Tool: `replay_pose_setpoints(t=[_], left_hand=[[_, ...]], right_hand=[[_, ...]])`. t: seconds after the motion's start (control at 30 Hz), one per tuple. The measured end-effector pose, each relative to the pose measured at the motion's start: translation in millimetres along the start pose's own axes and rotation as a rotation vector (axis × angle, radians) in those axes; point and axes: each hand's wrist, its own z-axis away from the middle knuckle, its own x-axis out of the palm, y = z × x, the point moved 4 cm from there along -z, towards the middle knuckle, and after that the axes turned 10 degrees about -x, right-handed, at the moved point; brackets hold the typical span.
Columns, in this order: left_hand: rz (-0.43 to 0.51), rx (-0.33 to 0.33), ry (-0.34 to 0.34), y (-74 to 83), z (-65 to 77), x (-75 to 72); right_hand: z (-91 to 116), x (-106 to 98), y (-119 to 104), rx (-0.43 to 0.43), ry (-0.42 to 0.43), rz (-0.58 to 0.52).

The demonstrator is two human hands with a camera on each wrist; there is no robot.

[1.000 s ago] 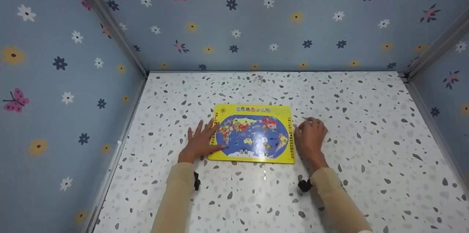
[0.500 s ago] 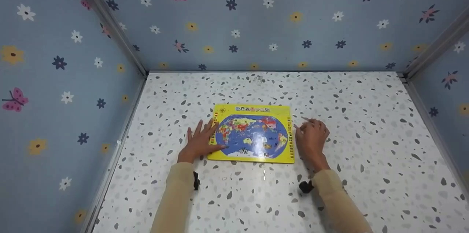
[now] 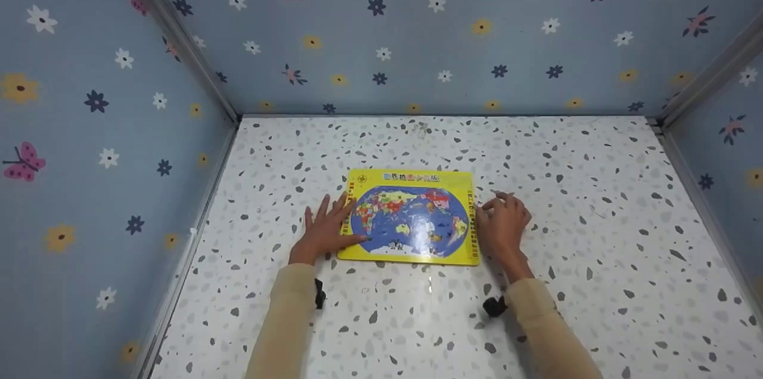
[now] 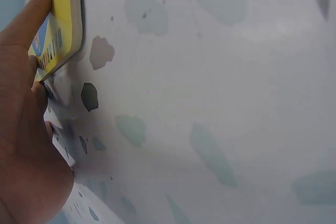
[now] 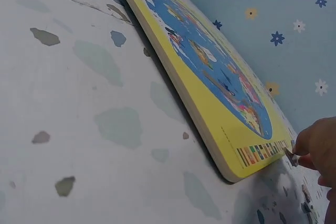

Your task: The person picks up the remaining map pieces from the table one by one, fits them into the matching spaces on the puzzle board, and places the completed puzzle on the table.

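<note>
A yellow-bordered world map board (image 3: 411, 179) lies flat on the speckled table. Across its left edge my left hand (image 3: 326, 233) is spread, thumb resting on the map and the other fingers straight along the side. The left wrist view has that hand (image 4: 31, 129) with the thumb on the board's corner area (image 4: 63, 40). My right hand (image 3: 503, 224) is at the board's right edge, fingers bent and thumb tip at the border. In the right wrist view the same hand (image 5: 320, 148) is partly cut off; whether something small sits at its fingertips is unclear.
The white speckled tabletop (image 3: 411, 325) extends around the board. Blue flower-patterned panels (image 3: 411, 33) stand at the back, left and right. Dark wrist cameras (image 3: 495, 306) sit near both sleeves.
My right hand has shifted slightly left, bringing the thumb to the board's right edge. The left hand and the board have stayed put.
</note>
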Motion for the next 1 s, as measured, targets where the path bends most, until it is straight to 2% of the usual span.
replay_pose_setpoints(t=[0.7,0.73,0.77,0.97,1.0], left_hand=[[0.017,-0.014,0.002,-1.6,-1.0,2.6],[0.017,-0.012,0.004,-1.4,-1.1,2.4],[0.013,0.017,0.016,-3.4,-2.6,3.7],[-0.006,0.035,0.019,-1.3,-0.6,0.5],[-0.009,0.009,0.007,1.2,1.2,-1.4]], right_hand=[[10,9,-19,-0.022,-0.021,0.035],[10,10,-19,-0.024,-0.019,0.038],[10,11,-19,-0.022,-0.013,0.041],[13,14,-21,-0.024,-0.026,0.032],[13,14,-22,-0.027,-0.036,0.033]])
